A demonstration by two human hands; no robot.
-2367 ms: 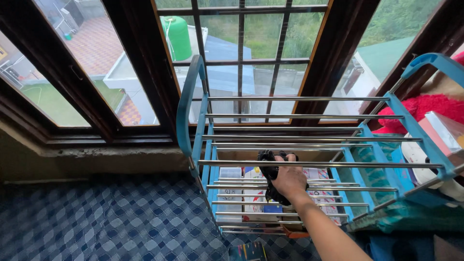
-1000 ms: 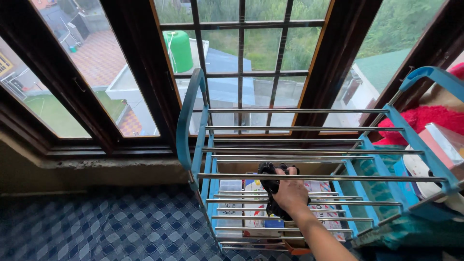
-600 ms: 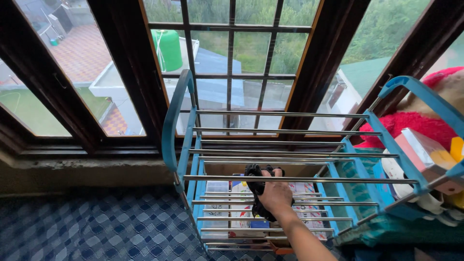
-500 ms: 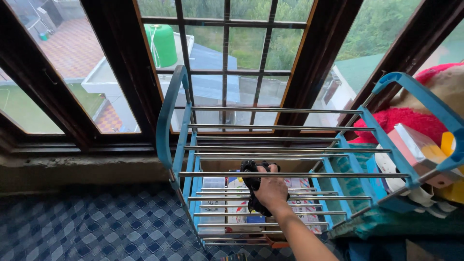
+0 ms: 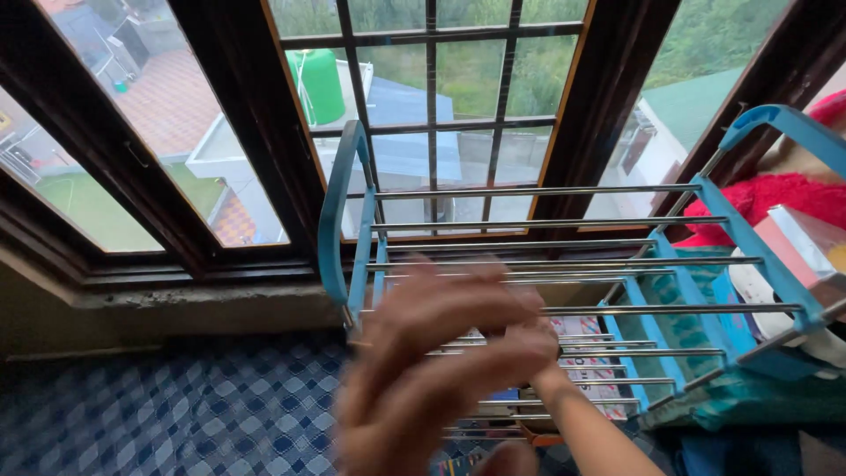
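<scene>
Suddenly a blurred left hand fills the view, cloth hidden

Quick note on what changed: half a second ago I saw only my right hand on the middle rails, clutching a bunched dark cloth against one of the bars. Now my left hand (image 5: pixel 423 370) has swung up close to the camera, big and smeared by motion. Its grip is wide, with fingers spread and long and nothing in it that I can make out.

It covers the spot where the cloth was. My right hand (image 5: pixel 534 342) shows only as a sliver past the left fingertips, the forearm running down to the bottom right. I cannot tell its grip from here, whether closed on the cloth or loose. So the hold on the cloth is unconfirmed in this frame. My judgement is that it sits where it was, at the middle rails, but nothing shows it.

The dark cloth itself is not visible now. Earlier it looked black, soft and crumpled into a small wad, partly poking above a rail.

The drying rack (image 5: pixel 564 191) is unchanged, with blue side frames and shiny steel rails, standing right against the window (image 5: pixel 247 132). The blue checked floor (image 5: pixel 176 405) is to the left. A red plush thing (image 5: pixel 784 189) is at the right edge, behind the rack's side frame.
</scene>
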